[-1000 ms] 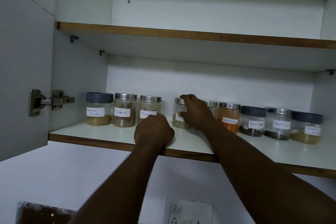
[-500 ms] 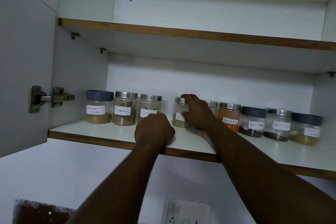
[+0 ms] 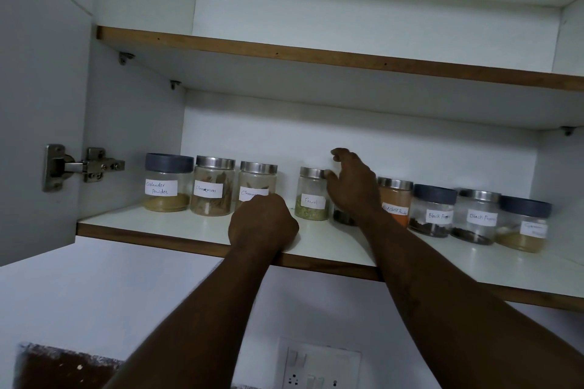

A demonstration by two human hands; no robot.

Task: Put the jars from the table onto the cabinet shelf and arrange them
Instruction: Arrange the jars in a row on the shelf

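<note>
Fingers (image 3: 340, 155) of right hand (image 3: 352, 194) spread loose, thumb tip at Fennel jar (image 3: 311, 200) lid.
Fennel jar upright on lower shelf (image 3: 177, 226), mid-row, gap to Cinnamon jar (image 3: 257, 181) on its left. Left hand (image 3: 264, 226) fisted, resting on shelf front before that Cinnamon jar.

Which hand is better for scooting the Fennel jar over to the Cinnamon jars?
Probably the right hand: its fingers are at the lid of the Fennel jar, on the side away from the gap. The left hand rests curled on the shelf edge.
</note>
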